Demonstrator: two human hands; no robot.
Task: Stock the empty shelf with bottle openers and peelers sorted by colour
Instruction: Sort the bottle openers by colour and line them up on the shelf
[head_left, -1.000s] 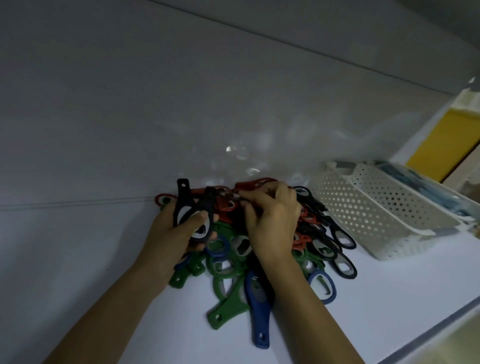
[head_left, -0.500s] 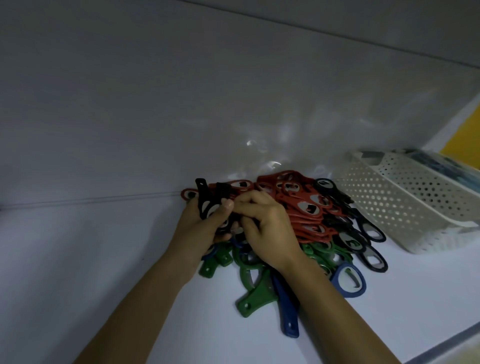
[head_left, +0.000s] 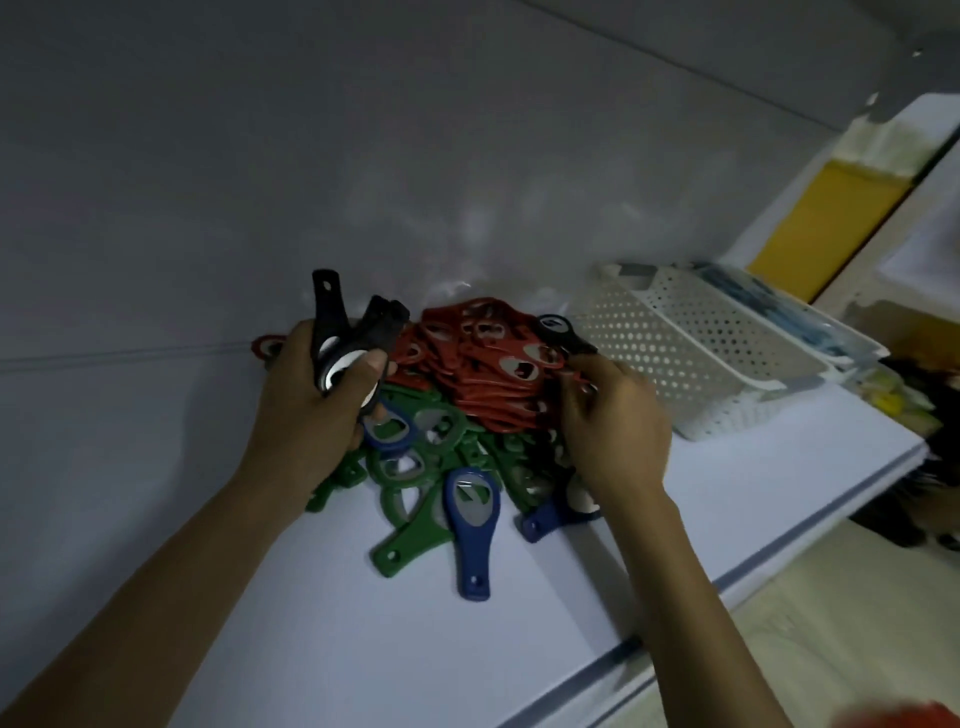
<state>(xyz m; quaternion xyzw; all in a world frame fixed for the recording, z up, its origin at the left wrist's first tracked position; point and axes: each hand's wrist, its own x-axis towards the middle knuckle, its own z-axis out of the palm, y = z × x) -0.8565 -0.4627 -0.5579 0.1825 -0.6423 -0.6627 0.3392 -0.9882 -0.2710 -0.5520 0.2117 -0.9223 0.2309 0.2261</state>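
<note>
On the white shelf (head_left: 311, 597), just beside a perforated basket (head_left: 691, 353), lies a heap of red, green and blue teardrop-headed bottle openers (head_left: 493, 374), the left hand (head_left: 311, 395) clutching several black ones (head_left: 332, 322), handles up, while the right hand (head_left: 613, 431) pinches another black opener (head_left: 553, 325) by its handle.

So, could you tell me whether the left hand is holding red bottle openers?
No, the left hand grips black bottle openers.
</note>
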